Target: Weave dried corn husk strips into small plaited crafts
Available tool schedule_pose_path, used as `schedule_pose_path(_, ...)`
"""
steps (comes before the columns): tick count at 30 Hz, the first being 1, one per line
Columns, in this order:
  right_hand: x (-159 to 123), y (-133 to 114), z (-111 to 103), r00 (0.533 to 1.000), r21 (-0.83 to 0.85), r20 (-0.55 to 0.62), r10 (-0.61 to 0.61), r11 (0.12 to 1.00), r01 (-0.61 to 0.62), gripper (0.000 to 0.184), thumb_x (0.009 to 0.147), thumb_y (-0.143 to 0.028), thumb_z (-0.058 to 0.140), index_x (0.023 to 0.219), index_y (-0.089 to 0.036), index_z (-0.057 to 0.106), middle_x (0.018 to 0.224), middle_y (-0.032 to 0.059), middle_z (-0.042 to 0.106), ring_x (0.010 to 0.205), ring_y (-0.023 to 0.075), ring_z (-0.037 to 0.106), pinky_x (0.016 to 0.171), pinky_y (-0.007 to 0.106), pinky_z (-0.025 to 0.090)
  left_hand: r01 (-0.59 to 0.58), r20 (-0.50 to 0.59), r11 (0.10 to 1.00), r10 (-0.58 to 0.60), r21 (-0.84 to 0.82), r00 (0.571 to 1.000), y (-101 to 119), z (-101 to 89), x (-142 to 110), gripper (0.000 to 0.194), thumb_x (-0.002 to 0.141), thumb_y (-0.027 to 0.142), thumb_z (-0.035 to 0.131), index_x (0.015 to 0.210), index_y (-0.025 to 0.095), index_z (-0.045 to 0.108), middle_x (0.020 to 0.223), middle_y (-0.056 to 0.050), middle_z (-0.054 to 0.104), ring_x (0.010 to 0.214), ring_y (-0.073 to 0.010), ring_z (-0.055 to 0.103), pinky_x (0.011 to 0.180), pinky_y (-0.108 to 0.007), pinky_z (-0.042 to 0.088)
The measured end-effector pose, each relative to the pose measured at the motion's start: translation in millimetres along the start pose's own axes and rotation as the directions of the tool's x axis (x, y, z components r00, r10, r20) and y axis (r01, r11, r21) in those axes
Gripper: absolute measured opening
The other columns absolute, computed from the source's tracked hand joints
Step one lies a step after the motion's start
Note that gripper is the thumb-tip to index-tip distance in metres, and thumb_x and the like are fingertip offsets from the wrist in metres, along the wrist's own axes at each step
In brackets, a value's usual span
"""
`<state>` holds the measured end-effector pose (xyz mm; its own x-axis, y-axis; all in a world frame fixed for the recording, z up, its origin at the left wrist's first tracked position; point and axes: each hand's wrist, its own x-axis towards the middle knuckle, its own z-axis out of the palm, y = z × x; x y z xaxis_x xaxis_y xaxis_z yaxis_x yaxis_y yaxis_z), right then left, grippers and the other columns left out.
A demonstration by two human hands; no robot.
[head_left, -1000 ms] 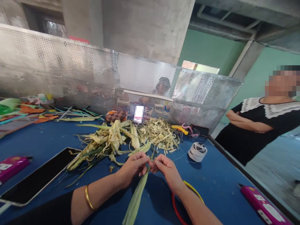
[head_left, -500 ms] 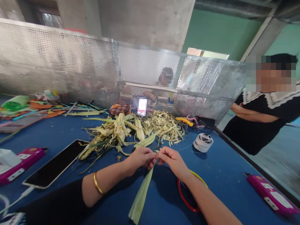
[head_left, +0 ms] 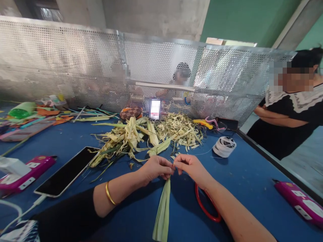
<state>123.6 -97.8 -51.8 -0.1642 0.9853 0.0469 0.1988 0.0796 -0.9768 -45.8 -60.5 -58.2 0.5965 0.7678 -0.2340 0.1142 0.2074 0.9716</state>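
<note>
My left hand [head_left: 158, 169] is closed on the gathered top of a pale green corn husk [head_left: 163, 211], which hangs down toward the near edge of view. Right beside it, at the same tip, my right hand [head_left: 189, 168] pinches with thumb and forefinger. A thin white thread [head_left: 203, 153] runs to my right hand from a white spool of thread [head_left: 224, 147] standing to the right. What lies exactly between the right fingertips is too small to see. A red loop [head_left: 205, 208] lies partly under my right forearm.
A heap of husks [head_left: 131, 134] and shredded bits [head_left: 179, 127] lies ahead. Left are a phone [head_left: 68, 171] on a cable and a magenta power strip [head_left: 37, 169]; another magenta strip [head_left: 300, 201] is right. A perforated metal screen [head_left: 156, 57] stands behind. Someone with folded arms [head_left: 285, 114] stands right.
The view has shifted slightly, so the hands sit a little farther right in it. Both hands stay together at the husk's top, and the husk hangs more upright.
</note>
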Motion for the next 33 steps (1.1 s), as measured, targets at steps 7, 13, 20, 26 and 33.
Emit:
schedule_pose_path(7, -0.5, -4.5, -8.1, 0.995, 0.174, -0.09, 0.03, 0.985, -0.014, 0.019, 0.073, -0.035, 0.065, 0.082, -0.018, 0.066, 0.056, -0.0032, 0.058, 0.055, 0.0112, 0.052, 0.059, 0.025, 0.04, -0.15, 0.005, 0.98, 0.15, 0.133, 0.989, -1.1, 3.9, -2.9, 0.021, 0.071, 0.037, 0.062, 0.071, 0.017, 0.053, 0.054, 0.004, 0.053, 0.048, -0.0077, 0.048, 0.044, -0.018, 0.035)
schedule_pose_path(13, 0.6, -0.4, -9.6, 0.993, -0.242, -0.051, -0.104, 0.966, 0.089, 0.016, 0.069, -0.018, 0.065, 0.084, -0.02, 0.069, 0.077, -0.0005, 0.058, 0.056, 0.0102, 0.049, 0.055, 0.026, 0.039, -0.162, -0.002, 0.979, 0.163, 0.122, 0.987, 0.0, 2.9, -3.3, 0.024, 0.072, 0.038, 0.06, 0.073, 0.017, 0.05, 0.06, 0.003, 0.054, 0.049, -0.0065, 0.045, 0.044, -0.018, 0.032)
schedule_pose_path(20, 4.9, 8.8, -4.0, 0.989, -0.381, -0.03, -0.147, 0.916, 0.125, 0.012, 0.067, -0.014, 0.069, 0.074, -0.023, 0.072, 0.069, -0.0017, 0.05, 0.062, 0.0125, 0.049, 0.058, 0.026, 0.037, -0.125, 0.019, 0.989, 0.123, 0.08, 0.992, 3.3, 0.6, -3.0, 0.024, 0.07, 0.038, 0.063, 0.073, 0.017, 0.052, 0.06, 0.003, 0.055, 0.052, -0.0064, 0.046, 0.048, -0.018, 0.032)
schedule_pose_path(26, 7.2, 11.9, -6.2, 0.979, -0.348, -0.054, -0.196, 0.923, 0.165, 0.009, 0.071, -0.019, 0.066, 0.062, -0.02, 0.065, 0.065, -0.0025, 0.05, 0.062, 0.0124, 0.048, 0.06, 0.026, 0.036, -0.115, 0.019, 0.993, 0.114, 0.032, 0.993, 0.7, -2.8, 0.6, 0.029, 0.068, 0.042, 0.067, 0.073, 0.016, 0.054, 0.061, 0.002, 0.056, 0.051, -0.0062, 0.046, 0.049, -0.019, 0.032)
schedule_pose_path(33, 6.5, 12.8, -7.5, 0.995, -0.195, -0.051, -0.085, 0.978, 0.073, 0.016, 0.079, -0.027, 0.054, 0.069, -0.018, 0.064, 0.066, -0.003, 0.052, 0.052, 0.0098, 0.047, 0.054, 0.025, 0.037, -0.111, 0.015, 0.994, 0.111, -0.006, 0.994, 0.0, -3.7, 1.4, 0.03, 0.071, 0.042, 0.067, 0.075, 0.017, 0.052, 0.061, 0.002, 0.056, 0.051, -0.0058, 0.046, 0.049, -0.018, 0.033)
